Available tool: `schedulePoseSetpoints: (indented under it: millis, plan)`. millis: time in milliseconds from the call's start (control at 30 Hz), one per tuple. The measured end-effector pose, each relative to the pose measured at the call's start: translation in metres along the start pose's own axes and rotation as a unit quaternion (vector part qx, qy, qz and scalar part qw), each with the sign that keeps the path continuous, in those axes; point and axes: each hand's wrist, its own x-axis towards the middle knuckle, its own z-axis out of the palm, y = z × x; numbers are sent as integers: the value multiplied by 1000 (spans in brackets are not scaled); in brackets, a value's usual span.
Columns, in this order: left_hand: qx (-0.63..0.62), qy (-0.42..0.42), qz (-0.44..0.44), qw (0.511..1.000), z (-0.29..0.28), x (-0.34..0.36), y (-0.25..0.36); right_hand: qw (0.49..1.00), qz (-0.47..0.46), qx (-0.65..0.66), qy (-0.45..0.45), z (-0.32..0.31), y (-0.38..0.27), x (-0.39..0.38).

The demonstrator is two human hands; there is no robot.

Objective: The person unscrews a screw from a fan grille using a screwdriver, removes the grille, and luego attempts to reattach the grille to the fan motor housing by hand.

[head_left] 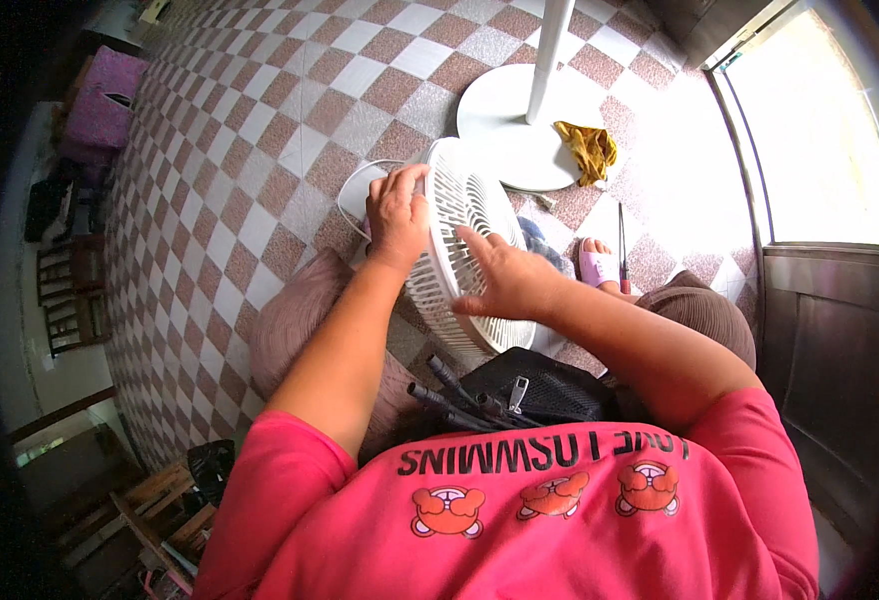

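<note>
A white round fan head (438, 290) in a slatted cage stands on edge between my knees. My left hand (398, 215) is closed over its upper left rim, fingertips hooked over the edge. Against the front grille lies my right hand (512, 278), with thumb and fingers apart, touching the slats and not wrapped round them. Just beyond, a white round stand base (505, 110) with an upright pole (552, 60) sits on the floor. A yellow-brown cloth (588, 152) is draped at the base's right edge.
A long thin tool with a red handle (625, 272) is on the floor by my slippered foot (600, 262). A white cord (342, 200) loops left of the fan. At my waist sits a black mesh bag (540, 388). A bright doorway (810, 130) opens at right; wooden chairs (70, 295) stand far left.
</note>
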Motion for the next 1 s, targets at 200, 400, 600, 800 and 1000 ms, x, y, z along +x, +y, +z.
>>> schedulePoseSetpoints:
  millis: [200, 400, 600, 800, 1000]
  plan:
    - [-22, 0, -108, 994, 0, -12, -26, 998, 4, 42, 54, 40, -18, 5]
    - [-99, -39, -184, 977, -8, -17, -34, 996, 1, 61, 61, 47, -34, 12]
    - [-75, -65, -82, 992, -11, -21, -44, 969, -122, 141, 161, 58, -13, 30]
    - [-90, -84, -104, 987, -4, -16, -42, 890, 215, 403, 20, 35, 52, 51]
    - [18, -64, 37, 997, 4, -13, -53, 876, 171, 450, -16, 43, 52, 45]
